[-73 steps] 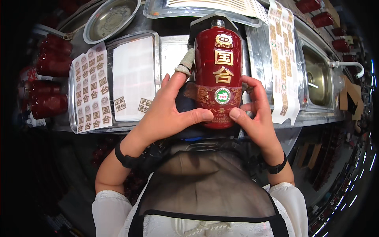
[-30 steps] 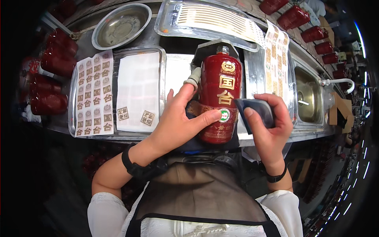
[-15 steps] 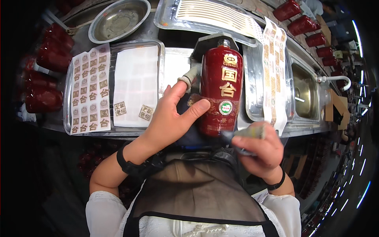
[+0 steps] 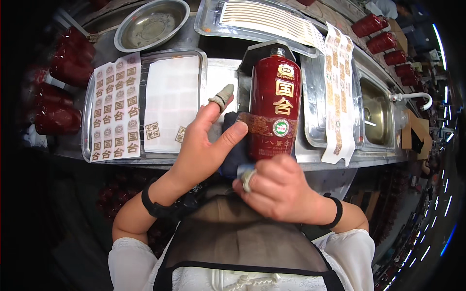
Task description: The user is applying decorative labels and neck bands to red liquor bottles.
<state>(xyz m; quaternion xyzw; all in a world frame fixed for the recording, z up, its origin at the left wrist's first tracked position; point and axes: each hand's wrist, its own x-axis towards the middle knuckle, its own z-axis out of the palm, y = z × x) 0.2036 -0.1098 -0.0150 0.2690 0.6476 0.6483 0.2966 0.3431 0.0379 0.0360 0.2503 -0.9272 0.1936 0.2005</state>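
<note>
A dark red bottle [image 4: 275, 97] with gold lettering and a round green-and-white emblem lies on its back, neck pointing away from me, in a dark cradle [image 4: 246, 60]. A patterned translucent label band [image 4: 259, 125] runs across its lower part. Beside its left flank is my left hand [image 4: 206, 138], open, thumb close to the band's left end, with a cloth finger cot on the index finger. My right hand [image 4: 274, 189] is closed below the bottle's base. Something small and pale blue shows at its fingertips, too blurred to name; another finger cot is there.
Sticker sheets [image 4: 115, 109] and white backing paper [image 4: 172, 104] lie on a metal tray at left. Another sticker strip [image 4: 338, 92] lies at right beside a sink [image 4: 376, 116]. A metal bowl [image 4: 153, 26] and a tray of striped strips [image 4: 267, 22] stand behind. More red bottles [image 4: 58, 109] stand left.
My right hand has swept left from the bottle's lower right to below its base. My left thumb has drawn back slightly from the band. The view has shifted a little.
</note>
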